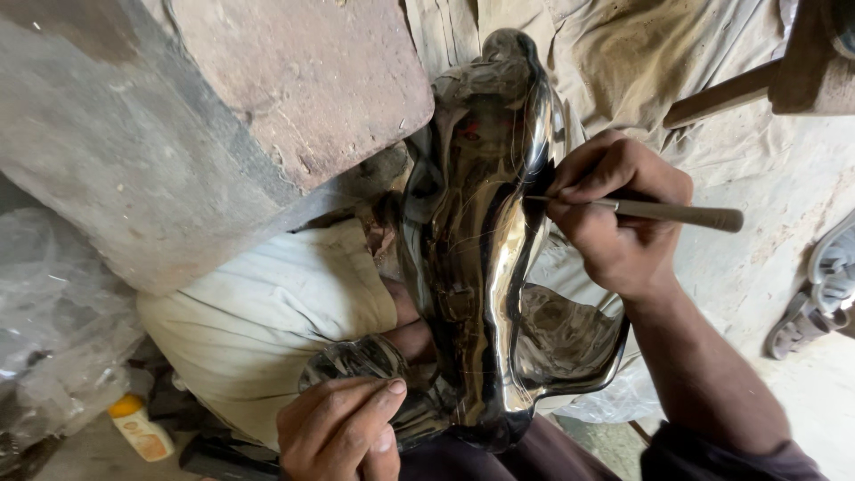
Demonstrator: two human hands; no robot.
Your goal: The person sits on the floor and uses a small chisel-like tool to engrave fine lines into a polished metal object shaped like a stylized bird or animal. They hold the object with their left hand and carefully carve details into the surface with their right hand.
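- Polished metal piece [485, 258], mirror-bright and curved in flowing folds, lies lengthwise across the person's lap, its narrow end pointing away toward a big stone block [223, 116].
- Right hand [614, 214] rests against the upper right edge of the metal piece, its grip pressed together around a thin tool [663, 212] with a drab handle that sticks out to the right.
- The tool's fine tip touches the shiny surface just beside the fingers.
- Left hand [343, 432] sits at the near end, fingers curled over a rounded lobe of the metal and steadying it; the grip is closed on that lobe.
- A pale cloth [258, 312] covers the knee under the piece on the left.
- Crumpled clear plastic [53, 312] lies at the far left, with a small bottle with an orange cap [138, 428] just below it on the floor.
- A sandal [815, 303] lies on the floor at the right edge, well apart from the work.
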